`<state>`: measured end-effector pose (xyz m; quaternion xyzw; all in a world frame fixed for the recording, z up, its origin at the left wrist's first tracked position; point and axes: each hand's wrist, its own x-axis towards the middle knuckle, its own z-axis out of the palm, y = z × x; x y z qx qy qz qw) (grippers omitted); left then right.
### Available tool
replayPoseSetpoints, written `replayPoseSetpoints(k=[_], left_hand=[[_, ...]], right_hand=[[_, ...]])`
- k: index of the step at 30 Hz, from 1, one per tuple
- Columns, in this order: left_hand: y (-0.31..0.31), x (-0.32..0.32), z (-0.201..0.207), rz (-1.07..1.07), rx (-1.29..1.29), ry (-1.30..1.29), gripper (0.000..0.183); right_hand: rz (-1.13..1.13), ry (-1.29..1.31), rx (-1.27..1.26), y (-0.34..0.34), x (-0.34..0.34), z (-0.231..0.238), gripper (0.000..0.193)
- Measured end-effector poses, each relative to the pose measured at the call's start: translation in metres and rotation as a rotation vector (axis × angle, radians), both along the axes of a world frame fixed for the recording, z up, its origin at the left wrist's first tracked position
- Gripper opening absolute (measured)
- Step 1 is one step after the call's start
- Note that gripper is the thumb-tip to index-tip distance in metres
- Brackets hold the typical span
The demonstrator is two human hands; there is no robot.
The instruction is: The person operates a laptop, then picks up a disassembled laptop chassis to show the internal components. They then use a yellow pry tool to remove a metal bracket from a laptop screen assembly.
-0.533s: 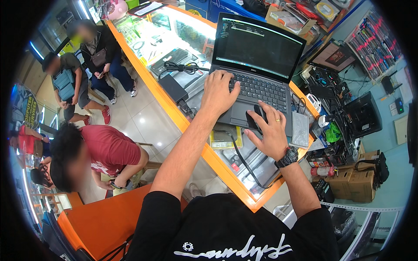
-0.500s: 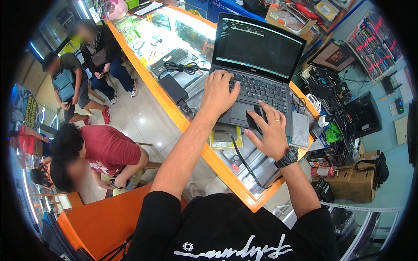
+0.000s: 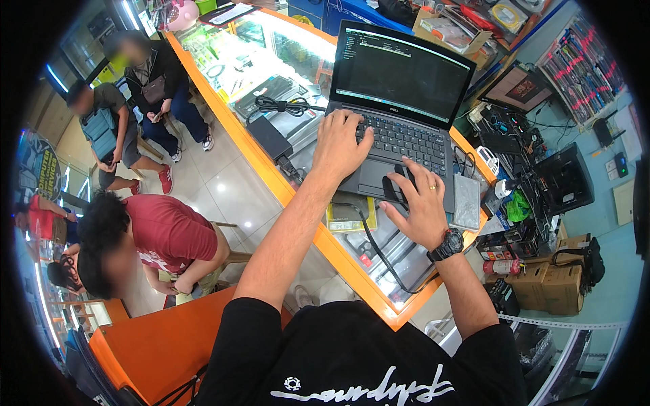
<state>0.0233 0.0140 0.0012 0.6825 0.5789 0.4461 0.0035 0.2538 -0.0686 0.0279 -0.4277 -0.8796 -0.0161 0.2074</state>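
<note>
A black laptop (image 3: 399,128) stands unfolded on the glass counter, its screen (image 3: 399,71) lit with a dark window. My left hand (image 3: 338,145) rests over the left end of the keyboard (image 3: 406,143), fingers apart and holding nothing. Over the touchpad and right palm rest lies my right hand (image 3: 421,203), fingers spread, with a ring and a black wristwatch (image 3: 447,245). A dark patch shows on the touchpad under its fingers; I cannot tell whether it is only shadow. Beside the laptop's right edge is a flat grey item (image 3: 466,203) that looks wrapped in clear plastic.
A black power adapter (image 3: 269,137) and a bundled cable (image 3: 281,105) lie left of the laptop. A black cable (image 3: 379,250) curves over the orange-edged glass counter (image 3: 305,210). Several people sit at left, the nearest in a red shirt (image 3: 169,227). Cardboard boxes (image 3: 562,287) stand at right.
My hands stay nearly in place, with at most a slight shift of the right fingers. The seated person in red has moved their hands, and the phone in them shows less.
</note>
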Motion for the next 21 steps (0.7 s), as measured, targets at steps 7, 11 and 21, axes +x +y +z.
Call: replayPoseSetpoints(k=[7,11,21], left_hand=[[-0.001,0.001,0.001,0.003,0.021,-0.007,0.032],[-0.001,0.000,0.000,0.008,0.048,-0.014,0.031],[-0.001,0.005,0.019,-0.085,0.228,-0.097,0.021]], right_hand=[[0.011,0.043,-0.004,0.000,0.001,0.000,0.059],[0.025,0.053,0.003,-0.001,0.001,-0.002,0.060],[0.036,0.085,0.030,0.000,0.006,0.003,0.060]])
